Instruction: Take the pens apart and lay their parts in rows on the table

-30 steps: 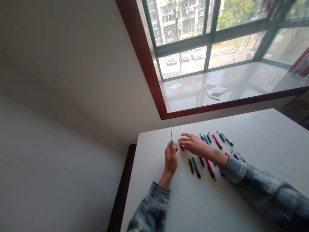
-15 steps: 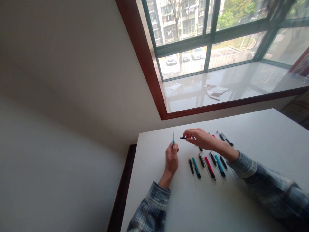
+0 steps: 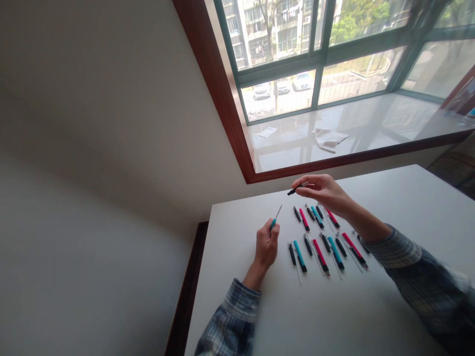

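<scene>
My left hand [image 3: 266, 244] is closed around a teal pen barrel [image 3: 273, 223], and a thin pen refill [image 3: 279, 210] sticks up out of its top, leaning right. Higher up and to the right, my right hand [image 3: 324, 192] pinches a black pen part [image 3: 294, 190] between thumb and fingers. The black part and the refill are apart. Below my right hand, disassembled pens lie in two rows: teal barrels [image 3: 299, 256], pink barrels [image 3: 320, 257], black pen parts [image 3: 292, 254] and thin white refills. My right arm hides some of the pieces at the right.
The pen pieces lie on a white table [image 3: 237, 296]. Beyond its back edge is a window sill [image 3: 285, 153] with a crumpled white cloth or paper [image 3: 329, 140] on it. A plain wall [image 3: 111, 173] stands at the left.
My right hand has moved up and to the right with the black pen part, away from the refill. The teal barrel in my left hand has tilted rightward.
</scene>
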The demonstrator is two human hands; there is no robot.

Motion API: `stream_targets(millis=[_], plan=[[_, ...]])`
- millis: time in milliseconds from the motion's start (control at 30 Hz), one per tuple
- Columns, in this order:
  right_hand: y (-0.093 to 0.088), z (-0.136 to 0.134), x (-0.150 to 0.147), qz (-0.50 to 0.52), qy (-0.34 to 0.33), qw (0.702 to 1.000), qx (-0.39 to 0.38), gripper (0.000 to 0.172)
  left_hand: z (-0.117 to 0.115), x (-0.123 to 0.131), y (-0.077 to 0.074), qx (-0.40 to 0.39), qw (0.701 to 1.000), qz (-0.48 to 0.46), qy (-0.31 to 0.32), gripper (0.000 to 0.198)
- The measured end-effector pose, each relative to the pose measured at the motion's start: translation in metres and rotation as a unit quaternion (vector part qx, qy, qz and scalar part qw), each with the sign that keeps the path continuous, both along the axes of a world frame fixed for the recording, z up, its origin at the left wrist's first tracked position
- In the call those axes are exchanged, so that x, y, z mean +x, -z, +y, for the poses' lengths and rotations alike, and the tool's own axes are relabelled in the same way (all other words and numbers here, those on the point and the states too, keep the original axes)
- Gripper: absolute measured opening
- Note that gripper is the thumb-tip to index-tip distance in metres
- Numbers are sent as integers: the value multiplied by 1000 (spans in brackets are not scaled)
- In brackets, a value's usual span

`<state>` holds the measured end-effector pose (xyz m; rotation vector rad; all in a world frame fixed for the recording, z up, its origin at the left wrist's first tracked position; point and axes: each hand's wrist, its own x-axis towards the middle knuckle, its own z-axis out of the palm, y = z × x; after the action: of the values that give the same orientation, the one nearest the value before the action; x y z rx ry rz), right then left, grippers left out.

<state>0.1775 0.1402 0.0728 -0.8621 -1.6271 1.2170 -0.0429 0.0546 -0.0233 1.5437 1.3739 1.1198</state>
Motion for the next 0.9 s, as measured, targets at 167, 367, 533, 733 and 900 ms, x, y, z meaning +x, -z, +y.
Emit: stream_targets(millis=[167,367,533,733,900], plan=[[0,-2,-6,-30,7,999,32,35,2,4,-1,-2,1000,18,4,43],[2,-2,-8,-35,-19,999,33,36,3,6,-4,-3,1000,25,6,42],[5,-1,-8,-39,-33,998,22,38,2,6,-5,-2,1000,25,12,42],[6,-4,-11,-54,-49,997,15,41,1,7,-7,2,1000,26,12,42],[8,-6,-15,-58,-69,996,-2,40,2,8,-10,3,999,29,15,43]])
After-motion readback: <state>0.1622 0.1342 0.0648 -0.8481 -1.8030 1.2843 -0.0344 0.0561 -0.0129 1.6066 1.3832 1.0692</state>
